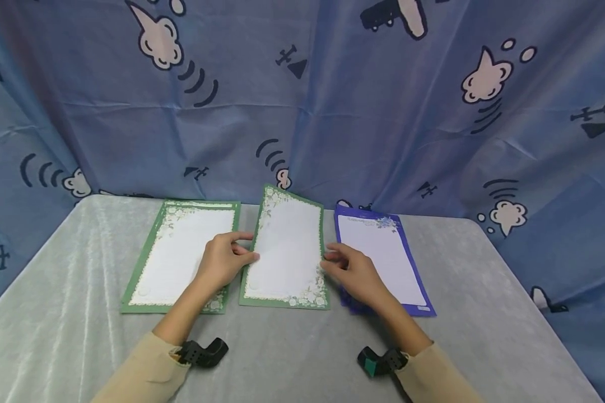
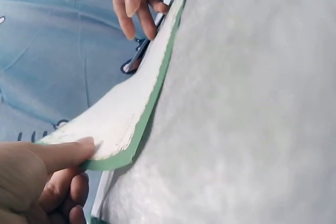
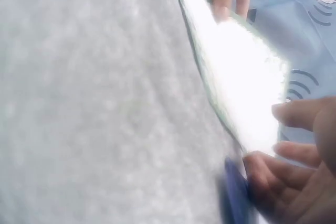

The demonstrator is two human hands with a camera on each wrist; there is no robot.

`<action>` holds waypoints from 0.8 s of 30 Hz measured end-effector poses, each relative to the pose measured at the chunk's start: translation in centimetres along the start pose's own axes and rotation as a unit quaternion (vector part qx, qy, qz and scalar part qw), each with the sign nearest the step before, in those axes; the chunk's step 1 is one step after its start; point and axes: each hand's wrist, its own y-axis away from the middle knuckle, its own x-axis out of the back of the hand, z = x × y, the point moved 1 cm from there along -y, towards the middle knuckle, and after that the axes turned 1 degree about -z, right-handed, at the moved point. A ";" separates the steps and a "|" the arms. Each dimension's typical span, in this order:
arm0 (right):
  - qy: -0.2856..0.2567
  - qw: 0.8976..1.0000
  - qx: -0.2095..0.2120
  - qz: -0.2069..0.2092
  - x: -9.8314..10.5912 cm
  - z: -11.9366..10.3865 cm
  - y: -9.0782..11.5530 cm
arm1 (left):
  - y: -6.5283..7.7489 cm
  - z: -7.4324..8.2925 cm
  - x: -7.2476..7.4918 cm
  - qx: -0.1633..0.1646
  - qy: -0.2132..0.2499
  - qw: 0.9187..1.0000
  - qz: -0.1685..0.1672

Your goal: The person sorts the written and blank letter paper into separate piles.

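Observation:
In the head view, a paper sheet with a green floral border [image 1: 284, 246] lies in the middle, its far left corner raised. My left hand [image 1: 223, 260] pinches its left edge; in the left wrist view the thumb [image 2: 73, 153] lies on the printed face with fingers beneath. My right hand [image 1: 353, 271] is at the sheet's right edge, fingers loosely bent and fingertips at or against the edge. The right wrist view shows its fingers [image 3: 294, 174] spread beside the paper, not closed round it.
On the left lie green-bordered sheets [image 1: 186, 252], partly under my left forearm. Purple-bordered sheets [image 1: 383, 257] lie on the right, partly behind my right hand. All rest on a grey cloth-covered table [image 1: 282, 358], with a blue patterned curtain [image 1: 242, 129] behind it.

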 end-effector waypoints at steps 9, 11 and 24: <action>-0.060 0.998 -0.030 0.007 0.1 0.4 -0.1 | 0.0 1.1 0.0 -0.013 0.058 0.998 -0.028; -0.065 0.997 -0.036 -0.001 0.2 0.4 -0.2 | 0.0 1.4 -0.1 -0.029 0.069 0.997 -0.032; -0.172 0.985 -0.007 -0.005 1.0 0.4 -0.3 | 0.5 2.5 -0.6 -0.104 0.091 0.990 -0.009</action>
